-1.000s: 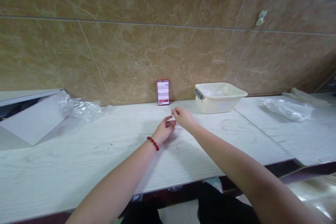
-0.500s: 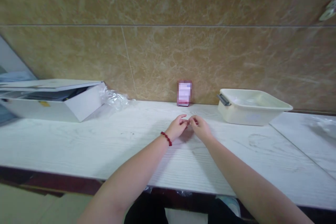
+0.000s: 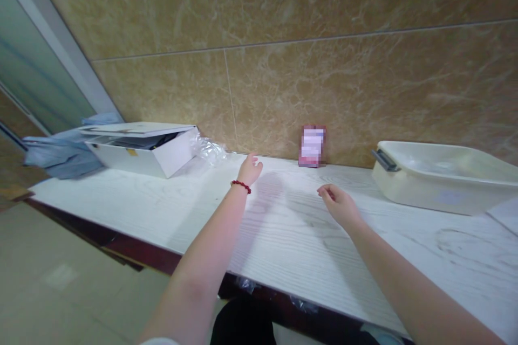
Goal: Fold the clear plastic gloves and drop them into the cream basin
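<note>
My left hand [image 3: 250,171] hovers over the white wood-grain table [image 3: 279,242], its thumb and fingers apart with nothing seen between them. A red bead bracelet [image 3: 242,187] circles that wrist. Nearest to the left hand is crumpled clear plastic [image 3: 211,152] against the wall. My right hand [image 3: 340,206] is off to the right, fingers curled and pressed together in a pinch. Whatever they hold, if anything, is too small or hidden to make out. Beyond the hands, a phone-like object [image 3: 312,146] with a blurred-out face leans upright on the wall.
At left stands a white box [image 3: 178,156] with its lid partly raised over dark contents. Blue cloth [image 3: 65,153] lies beside it. A cream plastic bin [image 3: 429,191] with a grey latch sits at right. The marble wall [image 3: 267,91] bounds the table's back.
My hands, together at the fingertips before, have come apart. The left has moved left toward the wall and opened; the right stays pinched. The view has turned left.
</note>
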A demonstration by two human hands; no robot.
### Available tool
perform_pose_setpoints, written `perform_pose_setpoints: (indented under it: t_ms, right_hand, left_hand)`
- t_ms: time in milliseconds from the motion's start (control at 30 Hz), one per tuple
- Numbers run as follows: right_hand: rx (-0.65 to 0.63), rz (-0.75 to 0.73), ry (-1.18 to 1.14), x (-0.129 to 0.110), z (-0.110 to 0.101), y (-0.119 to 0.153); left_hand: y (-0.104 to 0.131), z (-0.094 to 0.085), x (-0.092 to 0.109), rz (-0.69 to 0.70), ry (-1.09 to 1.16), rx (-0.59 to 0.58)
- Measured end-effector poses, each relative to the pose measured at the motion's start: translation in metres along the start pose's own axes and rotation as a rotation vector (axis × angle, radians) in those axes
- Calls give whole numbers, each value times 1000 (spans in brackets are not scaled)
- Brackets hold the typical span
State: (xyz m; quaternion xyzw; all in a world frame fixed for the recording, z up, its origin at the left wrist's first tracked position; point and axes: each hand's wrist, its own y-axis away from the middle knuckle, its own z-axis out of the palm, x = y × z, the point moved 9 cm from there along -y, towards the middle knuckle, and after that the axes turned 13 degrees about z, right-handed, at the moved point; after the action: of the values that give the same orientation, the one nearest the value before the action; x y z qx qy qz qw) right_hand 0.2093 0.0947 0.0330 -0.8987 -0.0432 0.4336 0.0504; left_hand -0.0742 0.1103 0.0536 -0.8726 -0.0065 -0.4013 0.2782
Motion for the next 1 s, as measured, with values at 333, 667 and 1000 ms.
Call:
perform_pose_setpoints:
  t_ms: [333,667,1000]
  right_hand:
    - [-15,-12,18,3,6,-2]
    - [-39,-20,25,3,11,-3]
    - [-86,-8,64,3,17,-2]
  left_hand:
    - [-9,-112,-98,-138,-564,26]
    - [-7,-125,-157,-376,-794,-92]
    - [-32,-107,-163,-188,-815,-241]
